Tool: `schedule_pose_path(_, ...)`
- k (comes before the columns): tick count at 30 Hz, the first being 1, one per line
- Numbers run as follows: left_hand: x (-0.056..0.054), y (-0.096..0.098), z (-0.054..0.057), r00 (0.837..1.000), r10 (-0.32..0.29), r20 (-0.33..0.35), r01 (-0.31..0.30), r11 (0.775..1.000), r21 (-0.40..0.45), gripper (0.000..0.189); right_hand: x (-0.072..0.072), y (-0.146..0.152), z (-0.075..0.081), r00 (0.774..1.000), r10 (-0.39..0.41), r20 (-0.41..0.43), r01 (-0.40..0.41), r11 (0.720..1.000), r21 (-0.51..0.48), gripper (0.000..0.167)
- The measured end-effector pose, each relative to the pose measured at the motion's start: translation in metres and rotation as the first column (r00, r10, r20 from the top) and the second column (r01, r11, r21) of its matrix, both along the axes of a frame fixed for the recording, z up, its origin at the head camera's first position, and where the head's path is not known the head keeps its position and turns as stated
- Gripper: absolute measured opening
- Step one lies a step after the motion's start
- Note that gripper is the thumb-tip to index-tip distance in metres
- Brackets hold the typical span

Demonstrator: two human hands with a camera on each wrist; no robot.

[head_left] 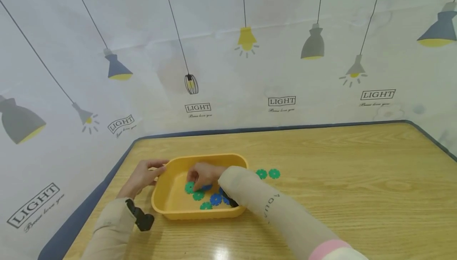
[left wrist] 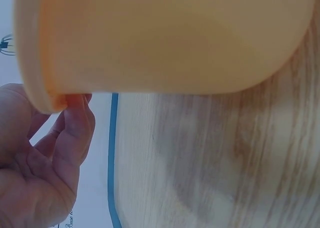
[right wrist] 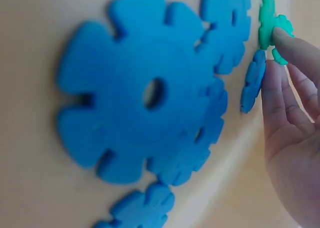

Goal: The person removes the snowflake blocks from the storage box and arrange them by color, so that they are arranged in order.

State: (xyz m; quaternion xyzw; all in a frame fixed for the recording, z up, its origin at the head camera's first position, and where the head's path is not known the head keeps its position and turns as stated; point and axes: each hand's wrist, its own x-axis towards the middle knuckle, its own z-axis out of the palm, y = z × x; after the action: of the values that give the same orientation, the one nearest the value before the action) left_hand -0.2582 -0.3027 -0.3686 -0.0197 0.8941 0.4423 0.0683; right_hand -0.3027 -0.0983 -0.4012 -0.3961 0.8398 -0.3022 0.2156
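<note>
My left hand (head_left: 143, 174) is at the left end of a yellow plastic basin (head_left: 185, 215); its curled fingers hold the rim (left wrist: 31, 52) in the left wrist view. Inside the basin, my right hand (head_left: 202, 174) pinches a green notched snowflake disc (head_left: 189, 187) between thumb and fingers. Under and beside that hand lie more green discs (head_left: 206, 206) and several blue discs (head_left: 216, 199), partly covered by the right sleeve and wrist camera. Seen large in the right wrist view, a blue disc (right wrist: 125, 87) has a hole at its centre.
Two green discs (head_left: 268, 173) lie on the wooden table (head_left: 339, 180), just right of the basin. A wall covering (head_left: 228, 105) printed with lamps stands behind and left of the table, and dark blue edging (head_left: 271, 128) runs along the table's far side.
</note>
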Motion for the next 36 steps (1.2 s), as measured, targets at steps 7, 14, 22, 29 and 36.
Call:
schedule_pose_path(7, 0.002, 0.002, 0.001, 1.0, -0.013, -0.015, 0.013, 1.0, 0.004, 0.036, 0.0, 0.006, 0.002, 0.995, -0.013, 0.103, 0.024, 0.994, -0.107, 0.01)
schedule_pose_path(14, 0.003, 0.001, 0.0, 0.999, -0.024, -0.035, 0.025, 0.999, 0.021, 0.036, 0.002, 0.009, 0.008, 0.997, 0.027, 0.067, -0.016, 0.988, -0.157, 0.011)
schedule_pose_path(22, 0.004, 0.0, -0.002, 1.0, -0.015, -0.026, 0.016, 0.999, 0.031, 0.037, 0.001, 0.011, 0.028, 0.998, -0.026, 0.049, 0.035, 0.98, -0.194, 0.012)
schedule_pose_path(29, 0.003, 0.001, -0.001, 0.999, -0.026, -0.026, 0.026, 0.999, 0.024, 0.036, -0.001, 0.025, 0.053, 0.996, -0.049, 0.079, 0.066, 0.97, -0.234, 0.015)
schedule_pose_path(36, 0.003, 0.001, 0.002, 0.999, -0.034, -0.039, 0.035, 0.999, 0.027, 0.036, 0.005, 0.049, 0.061, 0.993, -0.032, 0.112, 0.065, 0.951, -0.301, 0.013)
